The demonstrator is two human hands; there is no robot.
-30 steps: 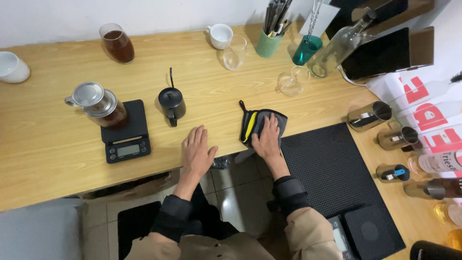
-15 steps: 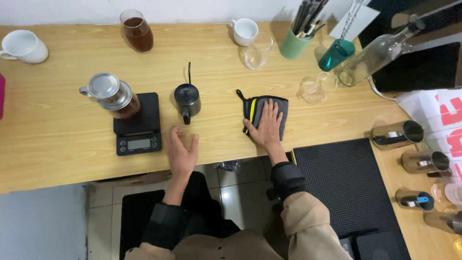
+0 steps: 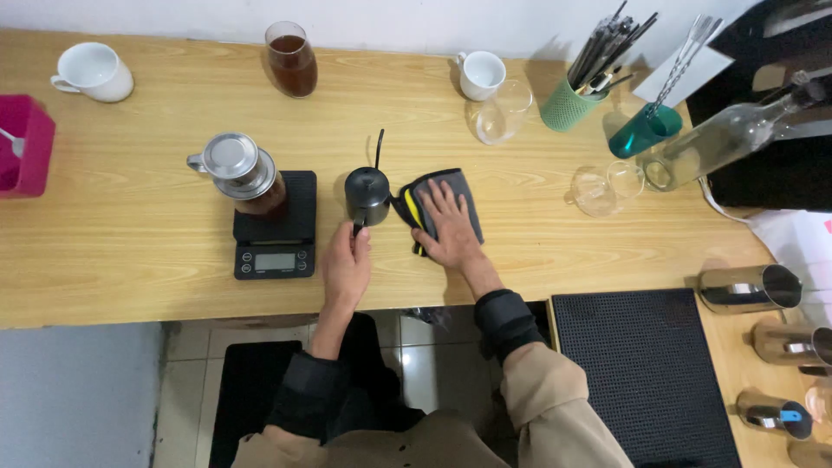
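Observation:
My left hand (image 3: 348, 263) grips the handle of a small black gooseneck kettle (image 3: 367, 190) that stands on the wooden counter (image 3: 156, 251). My right hand (image 3: 451, 227) lies flat, fingers spread, on a folded grey cloth with a yellow stripe (image 3: 442, 201) just right of the kettle. Left of the kettle a black digital scale (image 3: 276, 236) carries a glass carafe with a metal filter (image 3: 240, 170) on top, holding dark liquid.
Along the back stand a white cup (image 3: 94, 71), a glass of dark liquid (image 3: 292, 59), a white mug (image 3: 482, 74), an empty glass (image 3: 498, 113) and green cups of tools (image 3: 568, 106). A pink box (image 3: 26, 146) is far left; a black rubber mat (image 3: 646, 373) and steel pitchers (image 3: 752, 288) are right.
My left hand moved up from the counter's front edge and took hold of the kettle's handle. My right hand stayed pressed on the cloth. The view shifted left.

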